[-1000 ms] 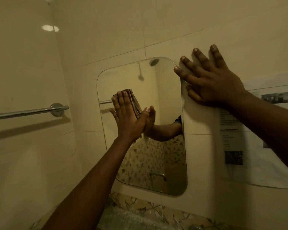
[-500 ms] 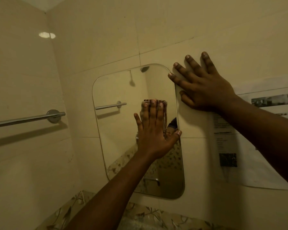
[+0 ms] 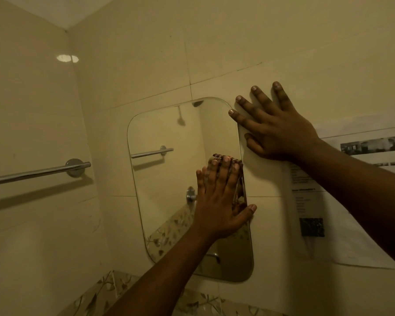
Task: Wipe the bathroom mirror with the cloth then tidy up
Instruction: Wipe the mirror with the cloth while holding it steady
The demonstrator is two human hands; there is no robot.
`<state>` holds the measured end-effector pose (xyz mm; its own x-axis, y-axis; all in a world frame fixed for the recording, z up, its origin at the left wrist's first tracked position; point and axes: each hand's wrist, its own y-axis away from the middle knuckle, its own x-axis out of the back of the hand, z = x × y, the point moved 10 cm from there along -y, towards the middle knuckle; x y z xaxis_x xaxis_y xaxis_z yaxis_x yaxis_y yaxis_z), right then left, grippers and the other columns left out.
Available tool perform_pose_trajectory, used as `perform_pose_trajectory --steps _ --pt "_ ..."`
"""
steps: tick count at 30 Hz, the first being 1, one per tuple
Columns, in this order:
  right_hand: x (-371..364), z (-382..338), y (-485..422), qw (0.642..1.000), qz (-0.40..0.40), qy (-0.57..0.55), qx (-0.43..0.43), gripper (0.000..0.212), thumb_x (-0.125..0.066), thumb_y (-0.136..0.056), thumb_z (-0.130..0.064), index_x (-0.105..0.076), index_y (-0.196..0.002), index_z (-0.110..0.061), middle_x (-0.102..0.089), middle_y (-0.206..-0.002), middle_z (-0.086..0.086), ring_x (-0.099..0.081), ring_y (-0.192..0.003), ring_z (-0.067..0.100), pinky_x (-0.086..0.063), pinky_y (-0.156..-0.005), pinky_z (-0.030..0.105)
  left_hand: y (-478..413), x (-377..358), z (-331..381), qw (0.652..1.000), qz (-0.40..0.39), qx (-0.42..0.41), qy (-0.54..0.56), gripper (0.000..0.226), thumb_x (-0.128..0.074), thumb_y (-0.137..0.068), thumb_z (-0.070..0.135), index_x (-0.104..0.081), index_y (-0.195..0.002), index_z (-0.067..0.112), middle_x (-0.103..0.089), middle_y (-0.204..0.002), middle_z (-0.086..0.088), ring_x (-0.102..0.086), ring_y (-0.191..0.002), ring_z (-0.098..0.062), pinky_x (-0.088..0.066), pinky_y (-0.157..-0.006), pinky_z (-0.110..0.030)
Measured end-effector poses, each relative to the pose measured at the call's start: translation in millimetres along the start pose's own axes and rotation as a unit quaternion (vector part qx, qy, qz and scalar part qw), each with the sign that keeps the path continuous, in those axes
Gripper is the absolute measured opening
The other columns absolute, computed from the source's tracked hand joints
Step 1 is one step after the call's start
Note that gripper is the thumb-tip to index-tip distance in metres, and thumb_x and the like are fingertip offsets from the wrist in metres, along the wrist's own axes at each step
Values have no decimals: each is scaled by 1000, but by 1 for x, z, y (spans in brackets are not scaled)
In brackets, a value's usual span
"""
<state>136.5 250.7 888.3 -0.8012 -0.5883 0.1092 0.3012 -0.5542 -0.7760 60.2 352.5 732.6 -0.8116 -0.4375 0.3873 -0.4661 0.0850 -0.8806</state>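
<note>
A rounded rectangular mirror (image 3: pixel 169 179) hangs on the tiled wall. My left hand (image 3: pixel 219 201) lies flat on its right half, pressing a folded dark striped cloth (image 3: pixel 237 179) against the glass; the cloth shows above my fingertips and along the mirror's right edge, the rest hidden under my palm. My right hand (image 3: pixel 276 128) is spread flat on the wall tile beside the mirror's upper right corner, its index fingertip at the mirror's edge, holding nothing.
A chrome towel bar (image 3: pixel 37 172) sticks out from the left wall. A printed paper sheet (image 3: pixel 351 201) is stuck to the wall right of the mirror. A patterned tile border (image 3: pixel 192 302) runs below the mirror.
My left hand has slid the cloth from the mirror's left-middle across to its right edge. My right hand has stayed on the wall. The view has tilted up slightly.
</note>
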Motion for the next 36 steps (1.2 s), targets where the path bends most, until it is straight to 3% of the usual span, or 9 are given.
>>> perform_pose_trajectory --steps 5,14,20,28,32,36 --pt "1 -1 1 1000 1 5 2 73 -28 -106 -52 -24 -171 -19 -26 -176 19 -19 -163 49 -12 -128 74 -13 5 -8 1000 -2 -17 -12 102 -50 -97 72 -9 -172 17 2 -181 -7 4 -168 -33 6 -132 -62" --pt "1 1 1 1000 -8 -2 -10 78 -26 -106 -54 -23 -170 -9 -25 -176 17 -19 -163 46 -12 -129 72 -74 32 -21 1000 5 -7 -25 99 -39 -98 75 -3 -173 20 12 -180 -5 13 -167 -29 19 -129 -56" --pt "-1 1 1 1000 -7 -1 -8 78 -27 -105 -53 -25 -169 -9 -25 -176 18 -18 -163 46 -13 -128 72 -107 40 -39 999 4 34 7 97 -30 -97 79 1 -173 25 16 -180 2 20 -166 -22 23 -127 -60" --pt "-2 -1 1 1000 -2 -6 8 75 -24 -106 -59 -17 -172 -25 -24 -176 19 -16 -163 48 -9 -129 72 -122 44 -59 991 -4 92 94 85 -20 -101 76 6 -171 34 20 -178 12 28 -162 -13 26 -123 -62" --pt "-2 0 1 1000 -10 -3 7 72 -25 -106 -57 -22 -171 -26 -24 -176 19 -16 -163 49 -10 -129 73 -128 49 -78 989 -8 122 87 87 -17 -100 78 10 -170 35 23 -177 12 30 -161 -12 24 -123 -66" --pt "-3 0 1 1000 -18 0 6 72 -24 -106 -56 -20 -172 -27 -23 -176 19 -15 -164 49 -10 -128 73 -129 52 -98 989 -14 130 70 88 -15 -99 79 12 -170 34 25 -177 11 30 -162 -13 30 -120 -60"
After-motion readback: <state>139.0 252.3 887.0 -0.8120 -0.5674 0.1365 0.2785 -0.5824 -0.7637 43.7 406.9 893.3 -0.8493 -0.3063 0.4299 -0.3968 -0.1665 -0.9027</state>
